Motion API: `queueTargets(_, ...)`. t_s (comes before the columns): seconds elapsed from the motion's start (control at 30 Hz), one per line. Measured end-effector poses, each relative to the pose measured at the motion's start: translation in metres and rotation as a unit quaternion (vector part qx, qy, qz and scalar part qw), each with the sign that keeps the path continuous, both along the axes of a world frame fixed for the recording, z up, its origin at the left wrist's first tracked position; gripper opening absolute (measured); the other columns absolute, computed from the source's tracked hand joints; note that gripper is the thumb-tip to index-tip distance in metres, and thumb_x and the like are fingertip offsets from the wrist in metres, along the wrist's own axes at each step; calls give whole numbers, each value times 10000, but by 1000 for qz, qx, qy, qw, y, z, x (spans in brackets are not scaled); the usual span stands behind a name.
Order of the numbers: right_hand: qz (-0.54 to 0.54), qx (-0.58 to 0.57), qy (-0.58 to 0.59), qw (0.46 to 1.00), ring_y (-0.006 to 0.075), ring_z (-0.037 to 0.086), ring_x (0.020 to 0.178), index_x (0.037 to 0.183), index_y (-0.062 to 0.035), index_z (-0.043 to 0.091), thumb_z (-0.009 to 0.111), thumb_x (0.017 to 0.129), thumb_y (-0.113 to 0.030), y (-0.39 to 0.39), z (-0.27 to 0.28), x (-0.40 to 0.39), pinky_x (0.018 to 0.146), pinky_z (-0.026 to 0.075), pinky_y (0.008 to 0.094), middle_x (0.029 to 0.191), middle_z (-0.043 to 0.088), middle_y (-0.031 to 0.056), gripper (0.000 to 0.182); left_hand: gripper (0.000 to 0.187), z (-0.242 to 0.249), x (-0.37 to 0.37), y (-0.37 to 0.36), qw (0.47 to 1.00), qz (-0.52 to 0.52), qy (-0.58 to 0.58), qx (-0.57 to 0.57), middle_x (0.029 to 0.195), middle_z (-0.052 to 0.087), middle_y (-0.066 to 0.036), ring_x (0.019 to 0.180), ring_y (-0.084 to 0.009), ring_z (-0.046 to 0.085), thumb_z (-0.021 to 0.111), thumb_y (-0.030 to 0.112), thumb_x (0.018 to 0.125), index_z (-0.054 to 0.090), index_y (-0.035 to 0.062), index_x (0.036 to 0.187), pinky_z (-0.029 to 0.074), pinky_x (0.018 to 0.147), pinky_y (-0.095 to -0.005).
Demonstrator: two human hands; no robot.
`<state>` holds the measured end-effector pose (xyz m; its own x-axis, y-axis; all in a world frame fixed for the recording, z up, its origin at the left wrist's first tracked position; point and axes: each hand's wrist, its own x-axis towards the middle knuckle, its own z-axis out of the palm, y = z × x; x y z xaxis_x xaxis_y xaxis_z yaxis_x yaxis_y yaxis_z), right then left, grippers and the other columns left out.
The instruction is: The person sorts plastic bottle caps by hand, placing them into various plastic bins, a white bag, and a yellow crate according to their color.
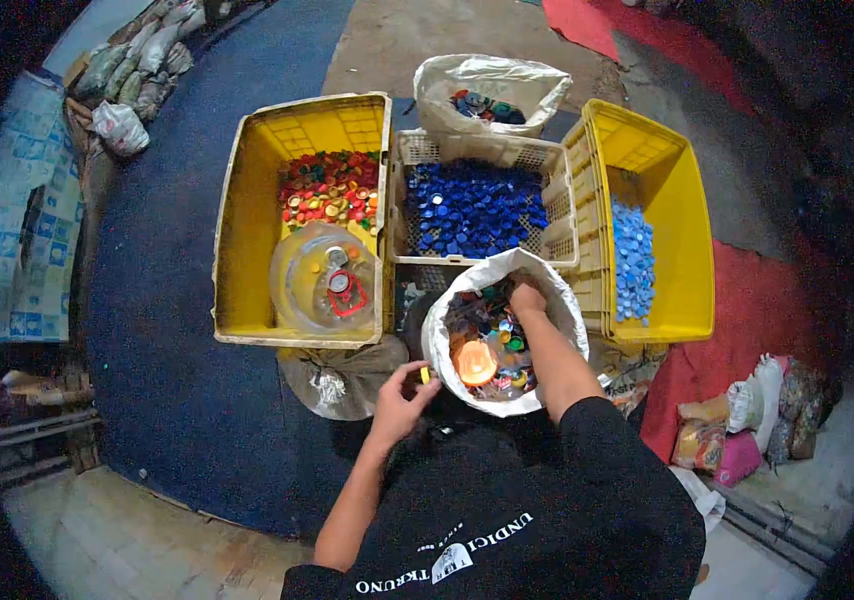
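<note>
My left hand (402, 402) is beside the left rim of a white woven sack (569, 290), pinching a small yellow bottle cap (425, 375). Inside the sack, my right hand (526, 298) reaches down among mixed caps near the far right side. Its fingertips are sunk in shadow, so what they hold, if anything, is hidden. A large orange lid (475, 363) lies on the caps near the sack's front left. Just beyond the sack, a white crate holds dark blue caps (472, 208).
A yellow crate (237, 230) at left holds red and gold caps (332, 190) and a clear round container (297, 285). The yellow crate (685, 240) at right holds light blue caps (632, 265). Another white sack (437, 85) stands behind. Filled bags (137, 75) lie far left.
</note>
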<state>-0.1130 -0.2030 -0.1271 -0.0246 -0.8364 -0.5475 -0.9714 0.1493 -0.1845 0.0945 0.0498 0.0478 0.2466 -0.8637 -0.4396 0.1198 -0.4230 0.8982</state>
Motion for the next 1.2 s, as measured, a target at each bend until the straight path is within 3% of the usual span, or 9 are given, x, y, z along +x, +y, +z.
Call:
queueTargets(0.17, 69, 41, -5, 997, 367, 595, 1068, 1256, -80, 492, 480, 864, -320, -1, -2, -6, 935, 453, 474, 1187, 593, 214, 459, 382, 2, -14, 2, 1000, -15, -15, 10, 801, 593, 17, 718, -51, 520, 705, 201, 838, 580, 20, 1150, 454, 670, -224)
queueTargets(0.4, 27, -180, -126, 975, 396, 537, 1101, 1167, -64, 503, 546, 857, -407, -6, -94, -23, 941, 414, 463, 1165, 579, 214, 464, 350, 16, -29, 4, 995, 80, -61, -5, 896, 634, -30, 770, -84, 573, 687, 189, 852, 581, 20, 1140, 472, 693, -238)
queueTargets(0.6, -1, 31, -87, 996, 402, 451, 1216, 1391, -104, 314, 582, 817, -447, -2, -14, -9, 1012, 372, 448, 1328, 460, 236, 721, 351, 23, -68, 23, 989, 144, 0, -6, 920, 644, -39, 782, -86, 597, 663, 173, 873, 554, 4, 1160, 481, 685, -227)
queueTargets(0.73, 74, -75, -117, 988, 378, 471, 1209, 1377, -126, 362, 621, 794, -412, -16, -48, -14, 1001, 386, 437, 1332, 472, 216, 700, 326, 20, -100, 28, 983, 178, 37, 0, 937, 643, -54, 797, -97, 613, 643, 161, 890, 548, -6, 1153, 485, 676, -228)
queueTargets(0.8, 53, 50, -152, 986, 359, 521, 1155, 1273, -106, 489, 658, 761, -342, -15, -46, -20, 971, 405, 442, 1251, 548, 197, 588, 306, 21, -118, 29, 981, 191, 33, -17, 930, 631, -48, 799, -91, 600, 631, 141, 896, 546, -8, 1150, 478, 668, -222)
queueTargets(0.97, 84, -85, -313, 942, 327, 631, 974, 1137, -75, 588, 694, 717, -224, 18, 43, -27, 847, 485, 421, 1023, 655, 186, 458, 266, 31, -152, 26, 984, 177, -3, -22, 852, 594, -35, 736, -83, 552, 555, 201, 937, 554, 7, 1119, 443, 626, -224)
queueTargets(1.03, 107, -81, -366, 921, 328, 651, 927, 1149, -84, 595, 698, 710, -197, 33, 85, -36, 820, 504, 408, 989, 668, 186, 465, 299, 18, -161, 24, 931, 252, 251, -79, 812, 581, -35, 670, -103, 529, 475, 291, 958, 562, 26, 1067, 426, 589, -237)
queueTargets(1.1, 137, -39, -409, 902, 285, 669, 847, 1139, -68, 595, 696, 700, -156, 55, 130, -46, 761, 519, 366, 936, 677, 162, 459, 302, 11, -162, 13, 926, 277, 251, -50, 714, 541, -25, 603, -120, 498, 424, 311, 968, 576, 50, 972, 400, 542, -247)
queueTargets(1.2, 182, -58, -448, 873, 246, 666, 799, 1130, -67, 605, 690, 702, -117, 80, 152, -71, 736, 519, 346, 908, 668, 153, 439, 363, 6, -157, -13, 983, 172, -59, -33, 713, 603, -68, 629, -114, 543, 507, 353, 937, 611, 20, 837, 428, 565, -273)
